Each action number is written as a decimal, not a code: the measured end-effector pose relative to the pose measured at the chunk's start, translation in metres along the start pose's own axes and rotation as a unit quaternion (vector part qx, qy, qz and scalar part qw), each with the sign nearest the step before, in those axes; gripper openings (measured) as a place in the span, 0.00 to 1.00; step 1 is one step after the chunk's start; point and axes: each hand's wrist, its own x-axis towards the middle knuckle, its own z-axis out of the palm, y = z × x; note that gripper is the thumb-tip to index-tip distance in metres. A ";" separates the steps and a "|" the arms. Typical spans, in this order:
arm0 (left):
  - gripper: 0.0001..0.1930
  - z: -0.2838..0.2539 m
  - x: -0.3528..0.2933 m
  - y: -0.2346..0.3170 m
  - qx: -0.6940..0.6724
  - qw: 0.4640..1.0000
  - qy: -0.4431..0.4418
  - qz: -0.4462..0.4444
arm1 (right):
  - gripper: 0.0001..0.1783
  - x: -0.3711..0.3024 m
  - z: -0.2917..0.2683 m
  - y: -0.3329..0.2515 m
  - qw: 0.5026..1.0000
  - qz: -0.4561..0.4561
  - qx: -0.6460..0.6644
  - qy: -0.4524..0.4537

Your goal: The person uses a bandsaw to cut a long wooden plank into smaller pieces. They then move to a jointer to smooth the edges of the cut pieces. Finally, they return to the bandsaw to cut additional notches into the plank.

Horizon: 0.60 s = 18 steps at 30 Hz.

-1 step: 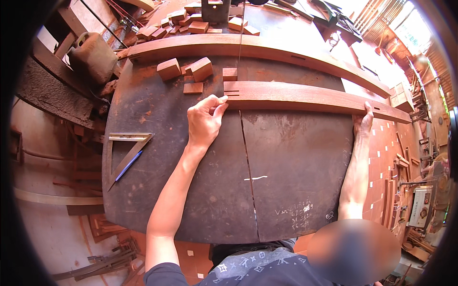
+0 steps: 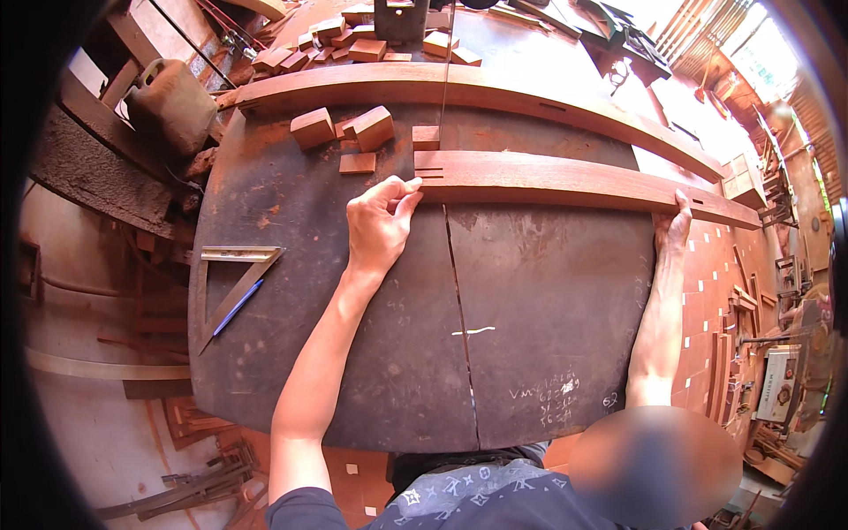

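A long reddish wooden beam [image 2: 548,181] lies across the dark metal saw table [image 2: 380,371], its right end reaching past the table edge. Two thin slots show in its left end. My left hand [image 2: 382,216] pinches the near corner of that end between thumb and curled fingers. Farther right, my right hand [image 2: 674,225] grips the beam from the near side, fingers partly hidden beneath it, close to a small dark mortise. A thin upright saw blade [image 2: 445,79] comes down behind the beam's left end, by a small wooden block [image 2: 426,137] touching the beam's far side.
A second long beam [image 2: 371,84] lies farther back, with several offcuts [image 2: 367,51] behind it. Loose wooden blocks [image 2: 371,129] sit left of the blade. A triangular square [image 2: 216,287] and a blue pen [image 2: 238,306] rest on the table's left side. A jerrycan [image 2: 172,106] stands beyond.
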 end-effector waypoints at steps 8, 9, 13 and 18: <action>0.05 0.003 0.005 -0.004 -0.019 1.000 0.010 -0.003 | 0.24 0.011 -0.005 0.002 0.999 0.006 0.011 -0.031; 0.05 0.005 0.007 -0.006 -0.022 1.000 0.012 -0.002 | 0.23 0.014 -0.005 0.001 0.999 0.003 0.016 -0.034; 0.05 0.005 0.009 -0.005 -0.014 1.000 0.008 -0.002 | 0.21 0.014 -0.003 0.003 1.000 -0.002 0.016 -0.026; 0.04 0.005 0.009 -0.007 -0.028 1.000 0.012 0.006 | 0.21 0.010 0.003 0.002 0.999 -0.002 0.011 -0.030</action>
